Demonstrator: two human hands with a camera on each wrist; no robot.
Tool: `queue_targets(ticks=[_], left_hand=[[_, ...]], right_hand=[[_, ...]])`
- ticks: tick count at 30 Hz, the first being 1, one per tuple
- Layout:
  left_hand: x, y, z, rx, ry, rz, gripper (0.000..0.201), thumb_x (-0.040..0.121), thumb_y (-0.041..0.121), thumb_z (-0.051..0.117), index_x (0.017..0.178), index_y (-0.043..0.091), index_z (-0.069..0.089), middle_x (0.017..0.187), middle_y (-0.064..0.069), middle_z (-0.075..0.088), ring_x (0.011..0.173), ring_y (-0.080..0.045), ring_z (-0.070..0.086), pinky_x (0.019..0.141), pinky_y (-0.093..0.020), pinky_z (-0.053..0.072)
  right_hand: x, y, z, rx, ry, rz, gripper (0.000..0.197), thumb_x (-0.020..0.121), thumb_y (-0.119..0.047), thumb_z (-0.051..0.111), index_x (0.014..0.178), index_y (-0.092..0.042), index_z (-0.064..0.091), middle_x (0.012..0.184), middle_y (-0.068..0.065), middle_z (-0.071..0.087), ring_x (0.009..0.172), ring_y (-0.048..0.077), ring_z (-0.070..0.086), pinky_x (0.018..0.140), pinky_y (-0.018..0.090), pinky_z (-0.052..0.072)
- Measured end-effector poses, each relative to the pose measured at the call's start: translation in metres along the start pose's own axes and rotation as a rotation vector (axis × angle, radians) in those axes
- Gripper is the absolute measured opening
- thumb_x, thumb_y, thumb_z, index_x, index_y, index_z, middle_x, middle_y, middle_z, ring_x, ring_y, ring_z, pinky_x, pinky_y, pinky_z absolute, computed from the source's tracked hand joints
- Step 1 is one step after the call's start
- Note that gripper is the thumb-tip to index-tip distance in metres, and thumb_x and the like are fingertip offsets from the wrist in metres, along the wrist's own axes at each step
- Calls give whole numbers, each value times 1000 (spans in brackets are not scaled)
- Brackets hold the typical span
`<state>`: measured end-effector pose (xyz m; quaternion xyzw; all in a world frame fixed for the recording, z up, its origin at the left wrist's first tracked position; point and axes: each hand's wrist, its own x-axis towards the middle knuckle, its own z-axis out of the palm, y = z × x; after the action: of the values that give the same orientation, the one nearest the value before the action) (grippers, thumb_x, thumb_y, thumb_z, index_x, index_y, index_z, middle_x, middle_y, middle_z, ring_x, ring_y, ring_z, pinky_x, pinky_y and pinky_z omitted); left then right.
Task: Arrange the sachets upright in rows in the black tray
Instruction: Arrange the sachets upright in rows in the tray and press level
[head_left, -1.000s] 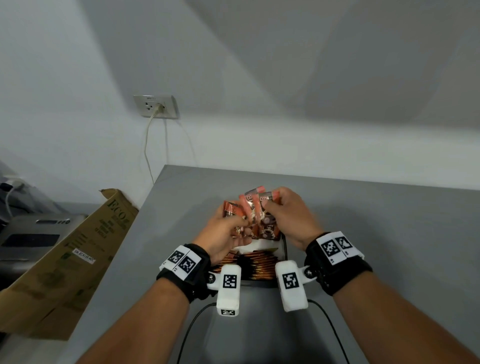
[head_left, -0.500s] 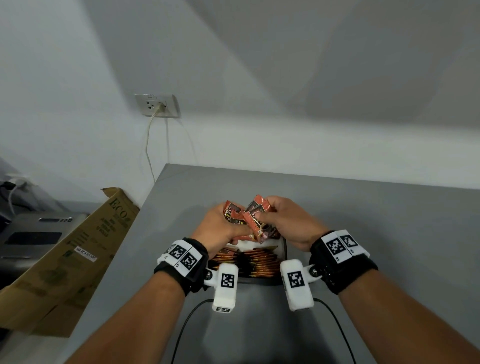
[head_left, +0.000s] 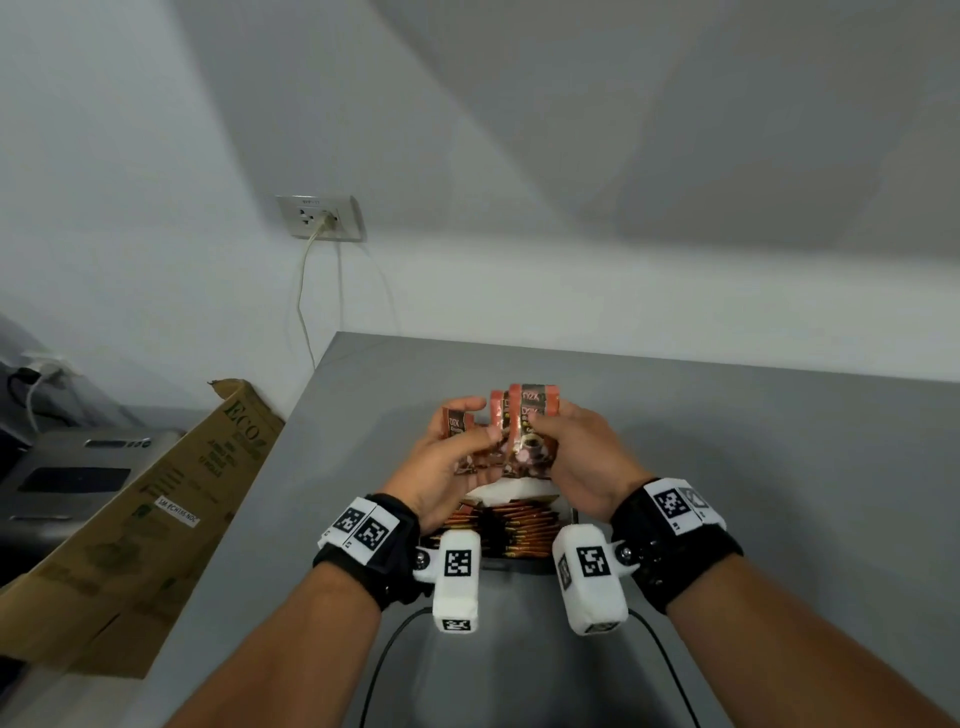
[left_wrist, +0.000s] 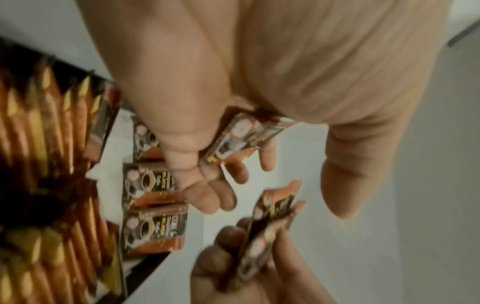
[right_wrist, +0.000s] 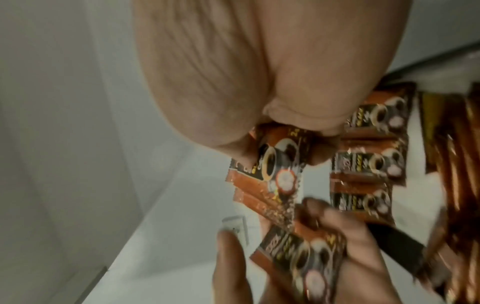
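Both hands hover over the far end of the black tray, which holds rows of upright orange-brown sachets. My left hand pinches a single sachet between thumb and fingers, and the left wrist view shows that same sachet. My right hand grips a small upright bundle of sachets, also visible in the right wrist view. Three more sachets lie flat, face up, on a white sheet at the tray's far end.
The tray sits on a grey table near its left edge. A cardboard box leans beside the table on the left. A wall socket with a cable is behind. Black cables run across the table towards me.
The bundle in my right hand was tilted half a second ago and now stands upright. Both hands stay above the tray's far end, holding their sachets.
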<state>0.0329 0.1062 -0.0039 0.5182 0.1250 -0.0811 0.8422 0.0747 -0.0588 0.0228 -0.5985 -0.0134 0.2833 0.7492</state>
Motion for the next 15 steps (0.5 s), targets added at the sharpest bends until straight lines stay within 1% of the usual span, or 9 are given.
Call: queue_targets(ticks=[2,4,6,7,8,9,11,13,15], left_hand=[[2,-5,12,-41,53,-18,43,85,8,72,123,14,53,115,-17,65,98,-30,64,75,-38,52],[5,-7,23,-34,115,-15,26,93,5,62,118,10,58,105,-16,70,90,-26,68,73,-36,55],[6,-9,26,-36,171,-23,20,96,3,56,114,9,64,97,-16,71,84,-25,71,73,-37,55],[6,-9,26,-60,178,-32,21,97,2,54,113,8,66,94,-17,71,81,-25,71,72,-37,55],[5,-9,25,-96,179,-43,22,98,1,51,113,7,67,92,-19,71,77,-27,71,71,-37,56],[4,-8,24,-134,173,-58,24,97,0,49,114,5,66,90,-21,71,75,-28,71,69,-37,57],[-2,-3,21,-204,115,-99,27,92,-1,49,116,0,63,87,-23,70,71,-30,71,62,-36,59],[-10,2,22,-241,-1,-150,29,80,-1,52,104,-1,67,82,-20,69,67,-28,69,60,-34,58],[-16,3,24,-262,-73,-159,38,68,-4,54,102,5,68,85,-19,68,70,-28,68,61,-33,58]], right_hand=[[1,8,12,-13,13,1,33,95,3,48,116,-6,72,112,17,75,112,36,68,104,51,50],[-2,13,20,-137,-4,-12,38,92,6,46,114,-10,73,110,12,76,109,28,70,102,43,53],[-3,15,21,-494,14,-111,30,96,-4,49,106,-17,74,100,5,77,91,20,72,88,35,57],[-1,16,19,-710,40,-180,23,96,-13,52,102,-19,73,92,5,74,81,22,67,79,37,54],[-1,15,17,-870,65,-224,19,94,-22,55,104,-23,71,91,4,68,78,20,60,78,35,49],[-1,14,12,-941,85,-248,27,90,-30,61,116,-30,67,102,2,61,88,14,56,85,30,46],[-7,8,5,-975,-6,-274,74,79,-38,77,146,-32,45,138,-4,42,121,-1,44,105,16,34],[-12,-1,5,-1100,-174,-332,108,65,-40,89,155,-28,31,155,-9,31,139,1,30,117,22,25],[-16,-4,8,-1154,-242,-404,107,62,-36,90,153,-27,35,149,-10,42,135,5,39,116,28,33]])
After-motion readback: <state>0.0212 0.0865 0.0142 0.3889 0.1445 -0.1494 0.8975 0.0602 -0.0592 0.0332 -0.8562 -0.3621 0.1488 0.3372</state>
